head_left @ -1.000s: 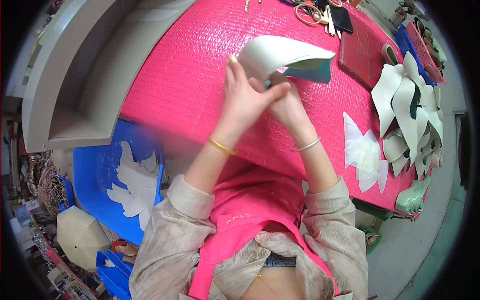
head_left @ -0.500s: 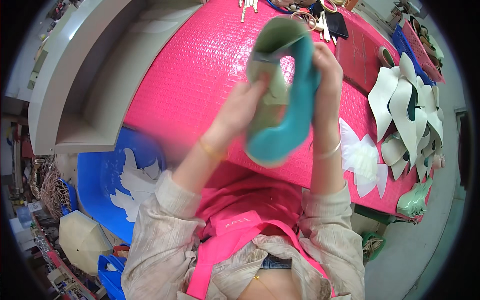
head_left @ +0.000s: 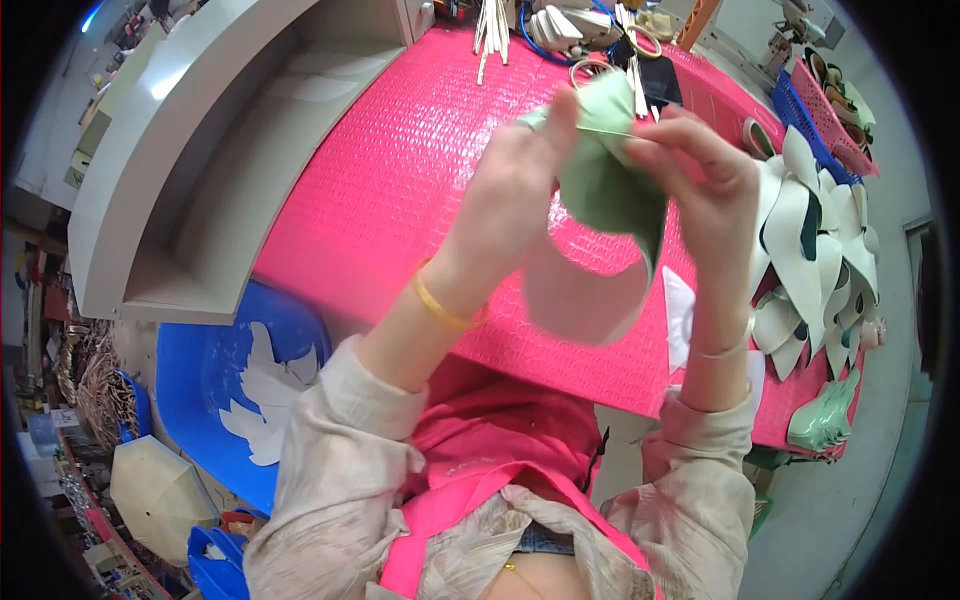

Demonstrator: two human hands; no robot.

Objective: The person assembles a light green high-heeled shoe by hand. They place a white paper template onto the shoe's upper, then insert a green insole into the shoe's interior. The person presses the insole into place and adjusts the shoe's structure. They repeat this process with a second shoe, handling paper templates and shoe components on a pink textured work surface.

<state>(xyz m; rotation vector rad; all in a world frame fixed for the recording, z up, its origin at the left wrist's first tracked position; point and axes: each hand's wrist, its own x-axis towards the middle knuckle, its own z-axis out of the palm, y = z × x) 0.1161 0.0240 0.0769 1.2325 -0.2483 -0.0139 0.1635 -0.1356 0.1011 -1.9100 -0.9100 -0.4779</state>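
Above the pink tabletop I hold up a green shoe upper (head_left: 610, 185) with a rounded opening and a pale, blurred lower part. My left hand (head_left: 515, 190) is closed on its left edge, thumb near the top. My right hand (head_left: 712, 175) pinches the upper right edge between thumb and fingers. A thin pale line runs across the upper between my hands; whether it is a thread or a seam I cannot tell. White cut pieces (head_left: 680, 315) lie partly hidden behind my right forearm.
Stacked white shoe uppers (head_left: 800, 230) and shiny green pieces (head_left: 825, 415) lie on the right. Baskets (head_left: 830, 120) stand at far right. Scissors (head_left: 590, 72) and pale strips (head_left: 492, 40) lie at the back. A grey cabinet (head_left: 190, 170) and blue tub (head_left: 195, 370) stand left.
The shoe upper has been turned, so its green side and pale part show instead of the teal side. My right hand has moved right and now pinches the top edge.
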